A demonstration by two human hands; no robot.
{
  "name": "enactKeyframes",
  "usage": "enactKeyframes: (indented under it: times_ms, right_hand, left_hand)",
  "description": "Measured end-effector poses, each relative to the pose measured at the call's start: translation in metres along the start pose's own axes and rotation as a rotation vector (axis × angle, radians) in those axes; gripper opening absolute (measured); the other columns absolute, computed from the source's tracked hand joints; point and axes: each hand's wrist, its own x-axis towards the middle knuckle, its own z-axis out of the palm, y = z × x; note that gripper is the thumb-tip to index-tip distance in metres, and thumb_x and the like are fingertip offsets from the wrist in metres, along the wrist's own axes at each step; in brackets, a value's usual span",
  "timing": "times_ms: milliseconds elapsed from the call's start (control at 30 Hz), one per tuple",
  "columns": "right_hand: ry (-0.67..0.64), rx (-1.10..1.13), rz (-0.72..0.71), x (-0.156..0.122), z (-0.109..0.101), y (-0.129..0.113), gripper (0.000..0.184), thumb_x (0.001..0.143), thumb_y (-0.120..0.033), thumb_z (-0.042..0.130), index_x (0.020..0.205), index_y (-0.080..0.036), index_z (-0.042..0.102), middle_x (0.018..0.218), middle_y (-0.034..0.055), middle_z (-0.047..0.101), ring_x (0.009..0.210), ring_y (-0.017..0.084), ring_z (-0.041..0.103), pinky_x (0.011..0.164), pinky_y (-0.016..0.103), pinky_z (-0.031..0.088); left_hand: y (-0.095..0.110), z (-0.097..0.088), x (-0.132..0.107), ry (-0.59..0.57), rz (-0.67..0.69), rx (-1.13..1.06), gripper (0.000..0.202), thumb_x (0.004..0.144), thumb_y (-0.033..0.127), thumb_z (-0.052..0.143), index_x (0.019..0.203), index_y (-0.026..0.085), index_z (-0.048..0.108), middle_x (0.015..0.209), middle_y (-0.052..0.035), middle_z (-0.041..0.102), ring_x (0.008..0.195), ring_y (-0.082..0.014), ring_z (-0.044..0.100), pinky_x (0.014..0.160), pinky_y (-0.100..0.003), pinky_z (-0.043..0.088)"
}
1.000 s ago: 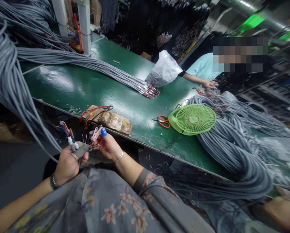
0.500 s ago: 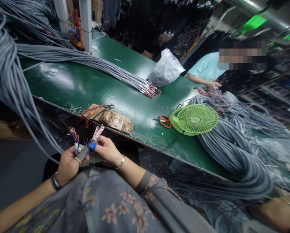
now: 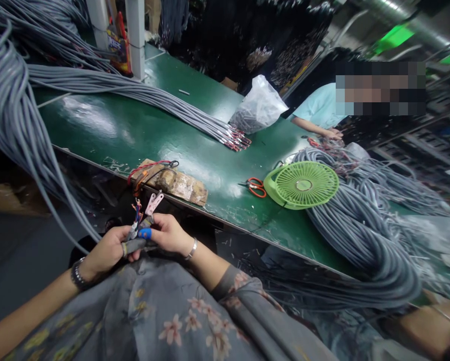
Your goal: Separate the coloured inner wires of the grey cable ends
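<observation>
Over my lap, my left hand point(image 3: 106, 250) is closed around the end of a grey cable point(image 3: 134, 244) whose coloured inner wires point(image 3: 136, 208) stick up between the hands. My right hand point(image 3: 168, 234), with a blue cap on one fingertip, is closed on a small pink-handled tool point(image 3: 153, 204) and pinches the cable end beside the left hand. The two hands touch at the cable. The green table point(image 3: 142, 135) edge lies just beyond them.
Grey cable bundles point(image 3: 6, 110) hang at the left and lie across the table. A big cable coil point(image 3: 363, 235) fills the right. A green fan point(image 3: 303, 183), orange scissors point(image 3: 255, 186), a taped brown block point(image 3: 172, 183) and a plastic bag point(image 3: 258, 108) sit on the table. Another person point(image 3: 318, 113) works opposite.
The spread wires have been gathered into a tight upright bunch. Both hands have come closer together and dropped slightly toward my lap; the pink tool now points up beside the wires.
</observation>
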Motion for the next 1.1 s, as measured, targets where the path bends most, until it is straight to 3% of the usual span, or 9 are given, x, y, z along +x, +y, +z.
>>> enactKeyframes:
  times_ms: [233, 500, 667, 833, 1100]
  right_hand:
    - [0.172, 0.106, 0.082, 0.002, 0.008, 0.003, 0.054, 0.057, -0.062, 0.089, 0.073, -0.018, 0.062, 0.070, -0.0038, 0.058, 0.066, 0.011, 0.049, 0.067, 0.027, 0.044]
    - [0.205, 0.249, 0.112, 0.002, 0.011, 0.006, 0.051, 0.054, -0.054, 0.094, 0.072, -0.018, 0.063, 0.068, -0.0044, 0.059, 0.063, 0.010, 0.049, 0.065, 0.026, 0.043]
    - [0.114, 0.410, 0.190, 0.005, -0.003, 0.020, 0.046, 0.063, -0.052, 0.092, 0.079, -0.018, 0.066, 0.068, -0.0024, 0.061, 0.059, 0.010, 0.049, 0.060, 0.026, 0.045]
    - [0.185, 0.542, 0.240, 0.014, -0.017, 0.020, 0.052, 0.082, -0.069, 0.074, 0.084, -0.017, 0.067, 0.072, 0.0007, 0.063, 0.059, 0.011, 0.050, 0.056, 0.024, 0.047]
    - [0.166, 0.494, 0.127, 0.027, -0.007, 0.008, 0.061, 0.074, -0.076, 0.077, 0.081, -0.016, 0.069, 0.067, -0.0012, 0.060, 0.058, 0.009, 0.050, 0.057, 0.023, 0.046]
  left_hand:
    - [-0.007, 0.005, -0.001, 0.261, 0.066, -0.076, 0.044, 0.063, 0.061, 0.083, 0.054, 0.022, 0.067, 0.050, -0.0017, 0.068, 0.048, -0.0159, 0.058, 0.051, -0.028, 0.051]
    - [-0.012, 0.007, -0.002, 0.347, 0.038, -0.172, 0.043, 0.058, 0.059, 0.088, 0.057, 0.020, 0.069, 0.053, -0.0020, 0.070, 0.049, -0.0155, 0.059, 0.051, -0.027, 0.049]
    - [-0.003, 0.007, -0.002, 0.300, 0.050, -0.261, 0.041, 0.057, 0.054, 0.087, 0.051, 0.021, 0.064, 0.042, 0.0022, 0.057, 0.041, -0.0111, 0.046, 0.044, -0.025, 0.040]
    - [0.008, 0.001, 0.003, 0.186, 0.027, -0.281, 0.037, 0.057, 0.049, 0.085, 0.048, 0.022, 0.062, 0.038, 0.0035, 0.051, 0.037, -0.0093, 0.037, 0.040, -0.025, 0.032]
    - [0.019, 0.005, 0.011, 0.120, 0.027, -0.255, 0.038, 0.055, 0.051, 0.083, 0.047, 0.021, 0.061, 0.035, 0.0026, 0.050, 0.036, -0.0078, 0.033, 0.040, -0.024, 0.025]
